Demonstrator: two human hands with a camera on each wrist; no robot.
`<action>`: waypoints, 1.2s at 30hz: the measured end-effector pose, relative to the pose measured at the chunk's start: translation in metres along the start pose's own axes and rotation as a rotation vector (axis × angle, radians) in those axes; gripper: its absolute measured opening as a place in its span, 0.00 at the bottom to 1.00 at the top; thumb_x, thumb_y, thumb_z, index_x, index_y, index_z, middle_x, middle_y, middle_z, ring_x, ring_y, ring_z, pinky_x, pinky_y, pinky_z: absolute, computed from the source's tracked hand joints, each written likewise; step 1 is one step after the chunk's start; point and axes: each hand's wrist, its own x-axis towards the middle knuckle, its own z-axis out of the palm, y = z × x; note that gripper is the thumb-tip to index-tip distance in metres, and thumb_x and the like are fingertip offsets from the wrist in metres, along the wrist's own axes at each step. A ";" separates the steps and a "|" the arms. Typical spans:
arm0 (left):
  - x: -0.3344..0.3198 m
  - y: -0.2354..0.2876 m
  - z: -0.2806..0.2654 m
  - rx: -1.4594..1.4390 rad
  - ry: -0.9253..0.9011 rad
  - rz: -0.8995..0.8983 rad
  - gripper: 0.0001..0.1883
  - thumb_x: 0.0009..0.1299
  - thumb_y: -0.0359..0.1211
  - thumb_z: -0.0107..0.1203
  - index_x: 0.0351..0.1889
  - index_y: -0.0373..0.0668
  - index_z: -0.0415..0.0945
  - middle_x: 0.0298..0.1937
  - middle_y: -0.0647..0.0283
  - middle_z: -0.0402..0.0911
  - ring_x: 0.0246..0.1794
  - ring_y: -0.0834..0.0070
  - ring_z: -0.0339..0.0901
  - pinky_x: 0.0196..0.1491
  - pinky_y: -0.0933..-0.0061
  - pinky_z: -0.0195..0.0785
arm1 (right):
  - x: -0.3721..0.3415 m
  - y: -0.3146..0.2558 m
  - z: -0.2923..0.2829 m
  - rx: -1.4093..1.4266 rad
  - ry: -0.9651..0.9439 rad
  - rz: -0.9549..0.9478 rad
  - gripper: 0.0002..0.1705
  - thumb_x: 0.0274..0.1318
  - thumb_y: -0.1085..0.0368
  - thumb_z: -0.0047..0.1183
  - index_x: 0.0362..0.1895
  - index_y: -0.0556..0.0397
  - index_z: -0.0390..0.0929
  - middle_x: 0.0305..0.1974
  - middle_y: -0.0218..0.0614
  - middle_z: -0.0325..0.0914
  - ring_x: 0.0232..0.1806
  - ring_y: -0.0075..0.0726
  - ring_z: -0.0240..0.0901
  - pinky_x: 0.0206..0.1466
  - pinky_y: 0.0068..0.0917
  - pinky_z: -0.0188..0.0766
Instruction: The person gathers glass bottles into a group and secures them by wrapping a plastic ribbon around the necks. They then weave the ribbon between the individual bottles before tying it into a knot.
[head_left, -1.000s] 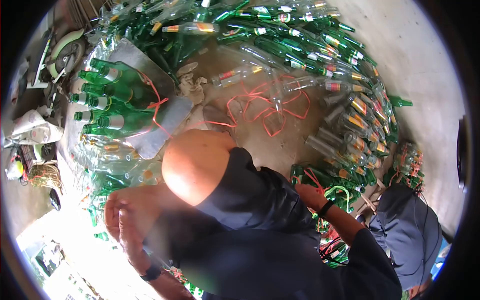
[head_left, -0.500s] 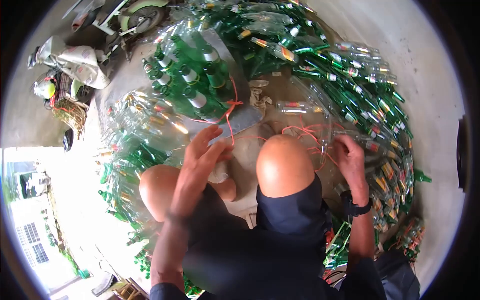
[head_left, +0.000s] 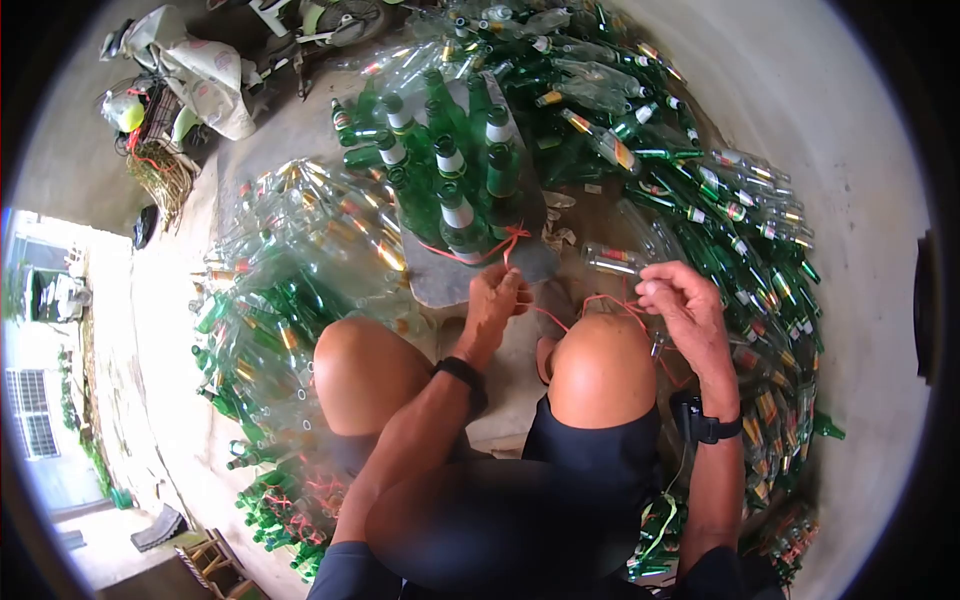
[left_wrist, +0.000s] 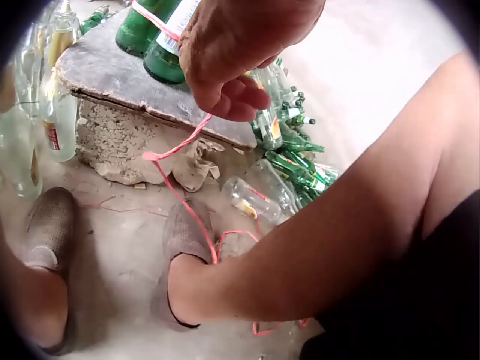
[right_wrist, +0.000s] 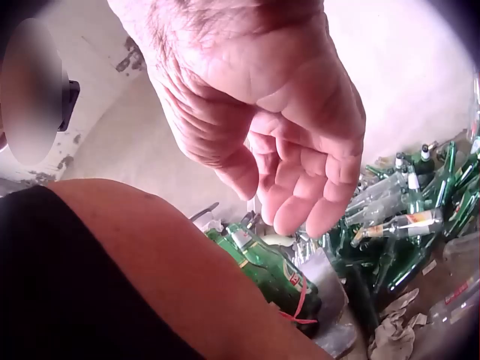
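In the head view, a bundle of green bottles [head_left: 450, 165] is stood upright on a grey slab [head_left: 430, 280]. The bundle is circled by red string [head_left: 515, 237], which is crossed at the side toward the person. Just off the slab's near edge, the string is pinched between the thumb and fingers of the left hand [head_left: 497, 300]. The right hand [head_left: 692, 310] is held to the right of the slab, with its fingers loosely bent. Loose turns of string are spread on the floor to the near right of the slab, partly hidden by the right knee [head_left: 603, 375]. A pile of bottles [head_left: 300, 250] is heaped to the slab's left, and a larger heap [head_left: 740, 240] is spread to its right.

In the left wrist view, the slab is seen to be supported by a rough block [left_wrist: 112, 142]. The string is led from the left hand down past the slab's edge and across a shoe [left_wrist: 187, 232]. Crumpled material [left_wrist: 196, 169] is seen against the block, below the slab.

In the right wrist view, a narrow gap is left between the right hand's thumb and its curved fingers. Beyond that hand, the bundle is seen on the slab, partly hidden by a leg [right_wrist: 172, 255].
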 end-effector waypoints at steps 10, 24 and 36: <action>-0.040 0.036 0.029 0.174 -0.146 0.241 0.16 0.83 0.35 0.46 0.47 0.29 0.79 0.30 0.59 0.83 0.22 0.79 0.76 0.26 0.77 0.70 | 0.077 0.009 0.057 -0.045 -0.489 0.221 0.26 0.73 0.47 0.51 0.48 0.60 0.81 0.42 0.40 0.85 0.41 0.31 0.84 0.47 0.30 0.80; -0.041 0.033 0.027 0.381 -0.368 0.374 0.15 0.81 0.34 0.51 0.47 0.31 0.83 0.31 0.64 0.83 0.32 0.80 0.75 0.37 0.70 0.72 | 0.104 0.028 0.071 0.311 -0.466 0.377 0.10 0.68 0.60 0.58 0.38 0.53 0.80 0.30 0.27 0.77 0.29 0.21 0.76 0.36 0.27 0.80; -0.030 0.075 0.020 0.476 0.159 0.709 0.20 0.75 0.31 0.61 0.62 0.33 0.74 0.39 0.60 0.82 0.32 0.80 0.80 0.34 0.75 0.73 | 0.122 -0.024 0.037 -0.054 -0.439 0.255 0.10 0.65 0.60 0.60 0.35 0.53 0.81 0.23 0.17 0.65 0.17 0.13 0.52 0.18 0.21 0.47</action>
